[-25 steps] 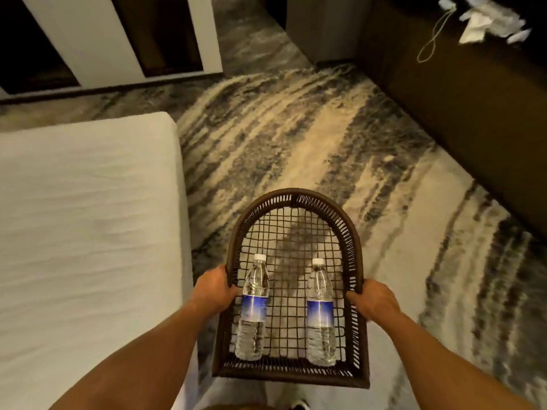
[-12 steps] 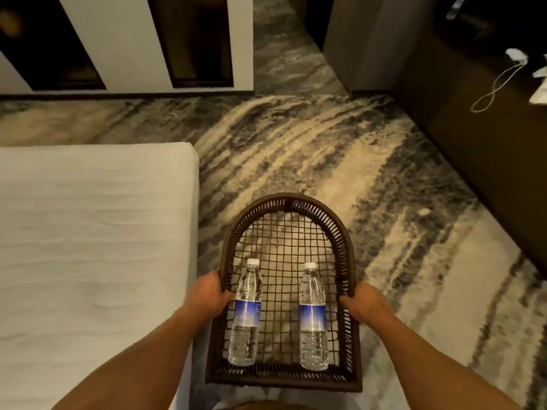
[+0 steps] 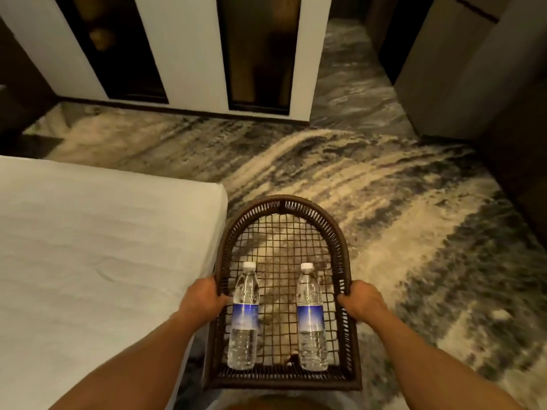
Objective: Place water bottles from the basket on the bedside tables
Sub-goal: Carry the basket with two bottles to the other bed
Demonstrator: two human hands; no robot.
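Two water bottles are lying in the basket [image 3: 284, 208], caps pointing away from the carrier: the left bottle [image 3: 244, 316] near the left rim, the right bottle [image 3: 310, 318] near the right rim, well apart from each other, both resting on the open wire mesh with their bases against the near wall. Neither has been taken out, so by my reckoning the task proper has not begun; this is the carrying stage.

The left hand [image 3: 202, 300] is closed around the basket's left rim and the right hand [image 3: 362, 300] around the right rim, each grip clamped on the woven edge, holding the basket level above the patterned carpet [image 3: 384, 202].

What has changed over the last second is the surroundings, not the load. The corner of the bed [image 3: 103, 247] has slid lower and further left in view, and the white-framed wall panels [image 3: 189, 48] beyond the foot of the bed now fill the top of the scene, where only their base showed before. The brown unit with the cord and papers on the right has dropped out of sight. The bottles have barely shifted in the basket.

That reads to me as the person walking forward past the bed corner. No bench is visible from here yet, so the next need is likely to round the bed and find one before freeing a hand.
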